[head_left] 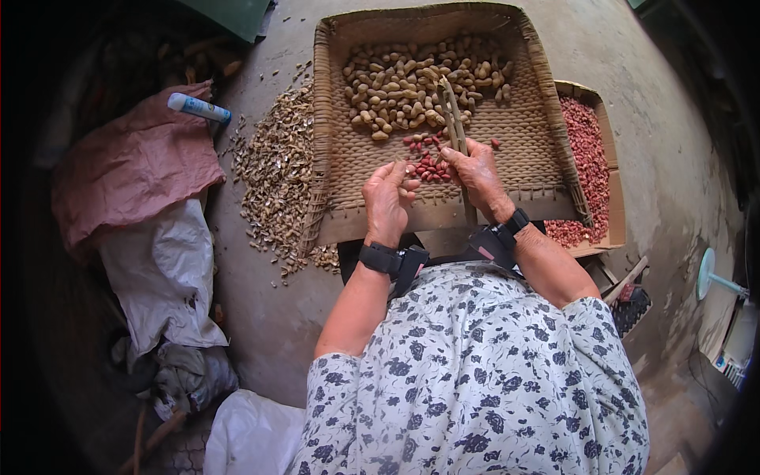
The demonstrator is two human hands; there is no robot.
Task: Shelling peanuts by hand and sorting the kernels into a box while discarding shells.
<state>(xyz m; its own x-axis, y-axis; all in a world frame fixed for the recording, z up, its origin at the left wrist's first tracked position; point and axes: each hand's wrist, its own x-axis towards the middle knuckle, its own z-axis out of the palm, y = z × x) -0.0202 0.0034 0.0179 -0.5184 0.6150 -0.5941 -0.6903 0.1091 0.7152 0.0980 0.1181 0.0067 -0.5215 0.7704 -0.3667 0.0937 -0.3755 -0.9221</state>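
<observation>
Many unshelled peanuts still heaped beyond both hands in the woven tray; few red kernels lying between them. Right hand gripping wooden tongs, left hand curling, pinching something unclear. Emptied shells piling leftward, shelled kernels filling box rightward.

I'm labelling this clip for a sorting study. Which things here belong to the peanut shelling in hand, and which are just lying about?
In use: woven tray, unshelled peanuts, red kernels, wooden tongs in the right hand, left hand, box of kernels, shell pile.

Lying about: pink sack, white sacks, tube, fan.
</observation>
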